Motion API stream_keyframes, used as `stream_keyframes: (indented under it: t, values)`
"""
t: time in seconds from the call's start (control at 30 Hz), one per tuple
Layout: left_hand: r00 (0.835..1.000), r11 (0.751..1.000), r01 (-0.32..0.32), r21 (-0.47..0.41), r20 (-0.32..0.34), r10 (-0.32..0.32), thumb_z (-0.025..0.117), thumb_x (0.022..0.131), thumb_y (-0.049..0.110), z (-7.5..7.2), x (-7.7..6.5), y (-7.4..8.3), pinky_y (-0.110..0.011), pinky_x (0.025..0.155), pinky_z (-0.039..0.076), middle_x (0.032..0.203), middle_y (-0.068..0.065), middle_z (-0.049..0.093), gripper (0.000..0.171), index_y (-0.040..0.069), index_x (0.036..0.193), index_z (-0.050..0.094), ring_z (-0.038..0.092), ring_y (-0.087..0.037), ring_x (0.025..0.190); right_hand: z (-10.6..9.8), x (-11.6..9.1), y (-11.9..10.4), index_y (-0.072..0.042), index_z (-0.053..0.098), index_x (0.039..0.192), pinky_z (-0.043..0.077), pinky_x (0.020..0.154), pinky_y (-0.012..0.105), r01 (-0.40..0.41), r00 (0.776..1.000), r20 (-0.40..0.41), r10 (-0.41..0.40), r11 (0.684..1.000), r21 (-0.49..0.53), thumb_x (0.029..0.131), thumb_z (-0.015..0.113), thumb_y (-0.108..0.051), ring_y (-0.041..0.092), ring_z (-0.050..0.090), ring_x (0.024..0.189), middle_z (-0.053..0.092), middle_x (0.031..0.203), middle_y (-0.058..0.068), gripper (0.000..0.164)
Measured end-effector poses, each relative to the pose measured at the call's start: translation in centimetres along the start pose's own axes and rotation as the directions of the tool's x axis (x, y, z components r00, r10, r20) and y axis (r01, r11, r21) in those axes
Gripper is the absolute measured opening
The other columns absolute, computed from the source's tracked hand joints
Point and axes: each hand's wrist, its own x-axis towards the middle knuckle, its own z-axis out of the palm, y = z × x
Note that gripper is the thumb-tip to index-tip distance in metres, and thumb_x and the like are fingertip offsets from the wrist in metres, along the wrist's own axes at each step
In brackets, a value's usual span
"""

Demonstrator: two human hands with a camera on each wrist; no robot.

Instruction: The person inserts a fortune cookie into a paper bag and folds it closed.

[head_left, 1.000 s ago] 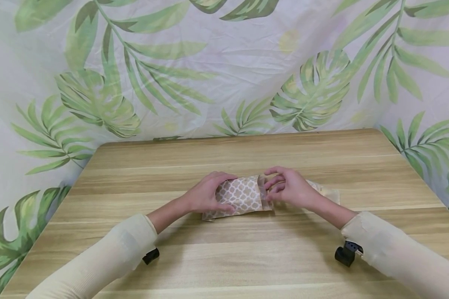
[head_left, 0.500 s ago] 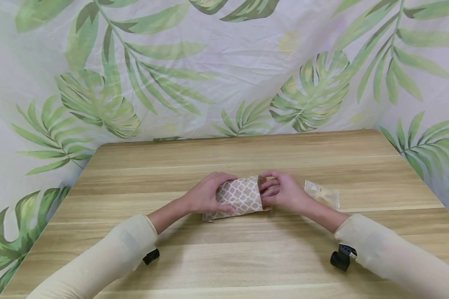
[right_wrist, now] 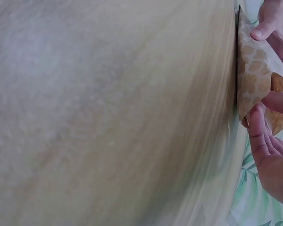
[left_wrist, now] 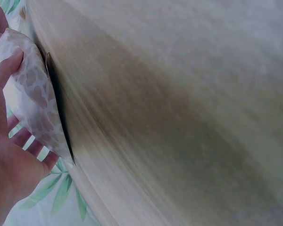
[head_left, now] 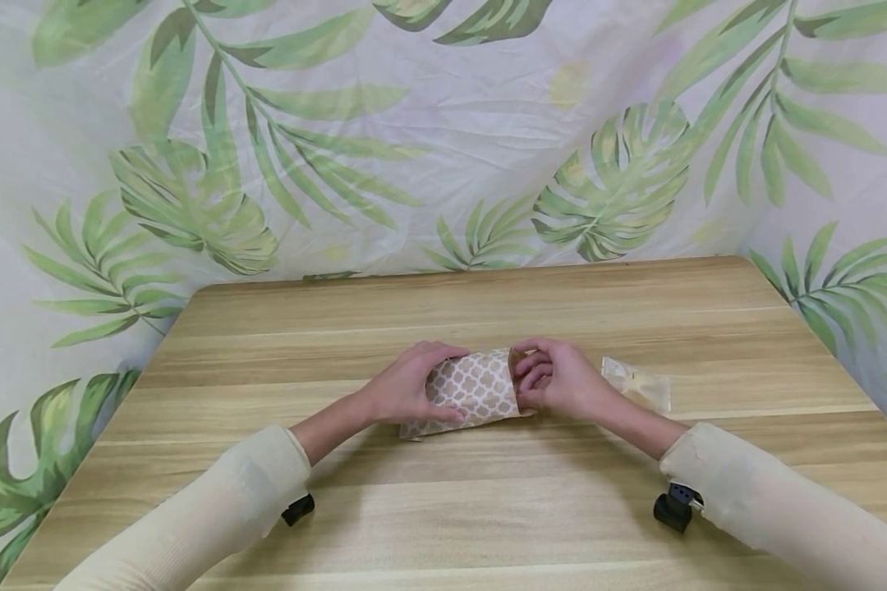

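A paper bag (head_left: 476, 382) with a white lattice pattern on tan lies flat on the table, its mouth facing right. My left hand (head_left: 408, 382) grips the closed end, thumb on the near side and fingers along the far side. At the mouth is my right hand (head_left: 562, 382), fingers bent and their tips at the rim and partly hidden inside. In the right wrist view the bag (right_wrist: 252, 70) gapes, and a brown surface (right_wrist: 280, 84) shows in the opening. To the right of the right hand lies a clear packet (head_left: 643, 387) with something pale yellowish in it.
The wooden table (head_left: 443, 517) runs back to a leaf-print cloth (head_left: 384, 189). Small black devices hang under both cuffs, one under the left cuff (head_left: 298, 509) and one under the right cuff (head_left: 673, 510).
A clear plastic edge stuck out of the bag's mouth one second ago and has gone inside. My right hand moved slightly left to the rim, uncovering the packet. The left hand stayed put.
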Motion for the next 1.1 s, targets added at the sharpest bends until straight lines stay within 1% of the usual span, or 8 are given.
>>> stream_keyframes:
  t: [0.1,0.2,0.33,0.43,0.63,0.8,0.93,1.1]
  values:
    - [1.0,1.0,-0.003,-0.002,0.0,0.003,0.093,0.073,0.039,0.0,0.0,0.0,-0.051,0.11,0.045,0.14,-0.013,0.062,0.087,0.004,0.144,0.057,0.055,-0.033,0.13,0.0,-0.1,0.0,0.016,0.055,0.133,0.06,0.074,0.026,0.021,1.0,0.009,-0.021,1.0,0.001,0.076,0.08,0.016,0.023,0.071,0.084,0.069,0.106,0.022,0.062]
    - [1.0,1.0,-0.006,-0.003,0.001,0.006,0.093,0.073,0.039,0.1,0.0,-0.1,-0.051,0.111,0.045,0.14,-0.013,0.062,0.086,0.004,0.144,0.057,0.055,-0.033,0.13,0.0,0.0,0.1,0.016,0.056,0.134,0.06,0.071,0.026,0.058,0.998,0.019,-0.057,0.997,-0.056,0.075,0.081,0.014,0.022,0.069,0.083,0.069,0.104,0.02,0.064]
    - [1.0,1.0,-0.01,-0.002,0.004,0.01,0.093,0.074,0.039,0.1,0.0,-0.1,-0.052,0.11,0.045,0.14,-0.013,0.062,0.087,0.004,0.144,0.057,0.055,-0.033,0.13,-0.2,0.2,0.2,0.015,0.058,0.134,0.053,0.064,0.023,0.106,0.994,0.044,-0.1,0.98,-0.169,0.074,0.085,0.008,0.015,0.061,0.075,0.069,0.096,0.013,0.067]
    - [1.0,1.0,-0.01,-0.003,0.008,0.01,0.093,0.074,0.04,0.1,0.0,-0.2,-0.052,0.11,0.046,0.139,-0.013,0.063,0.088,0.004,0.145,0.056,0.055,-0.033,0.129,-0.5,0.4,0.4,0.015,0.059,0.134,0.048,0.06,0.022,0.128,0.991,0.062,-0.118,0.969,-0.213,0.074,0.088,0.005,0.012,0.055,0.069,0.066,0.091,0.009,0.068]
    - [1.0,1.0,0.0,-0.004,0.014,0.001,0.094,0.073,0.04,0.1,0.0,-0.2,-0.051,0.11,0.046,0.14,-0.012,0.062,0.089,0.004,0.145,0.056,0.054,-0.032,0.13,-0.2,0.8,0.9,0.012,0.065,0.13,0.044,0.062,0.024,0.155,0.988,0.036,-0.151,0.939,-0.308,0.072,0.092,-0.001,0.013,0.048,0.07,0.058,0.081,0.002,0.065]
    - [1.0,1.0,0.003,0.0,0.022,-0.003,0.094,0.073,0.04,0.1,0.0,-0.1,-0.052,0.111,0.045,0.141,-0.013,0.06,0.09,0.004,0.146,0.055,0.052,-0.033,0.131,0.2,1.0,1.1,0.008,0.068,0.128,0.046,0.064,0.026,0.143,0.989,0.002,-0.151,0.931,-0.336,0.07,0.091,0.0,0.015,0.048,0.073,0.054,0.078,0.001,0.063]
    - [0.998,1.0,-0.004,-0.019,0.06,0.005,0.094,0.073,0.041,-0.5,-0.2,-0.2,-0.055,0.114,0.041,0.146,-0.017,0.055,0.094,0.003,0.149,0.052,0.048,-0.036,0.137,0.1,0.9,1.3,0.006,0.068,0.129,0.045,0.064,0.026,0.123,0.991,-0.013,-0.136,0.924,-0.362,0.07,0.092,-0.003,0.016,0.048,0.075,0.054,0.081,0.002,0.064]
    - [0.995,1.0,-0.01,-0.009,0.101,0.011,0.093,0.072,0.043,-1.3,-0.6,-0.6,-0.06,0.114,0.039,0.15,-0.02,0.051,0.1,0.002,0.151,0.048,0.044,-0.039,0.14,0.0,0.5,1.2,0.004,0.067,0.132,0.047,0.068,0.029,0.087,0.994,-0.028,-0.105,0.925,-0.369,0.07,0.094,-0.006,0.022,0.052,0.083,0.057,0.097,0.008,0.069]
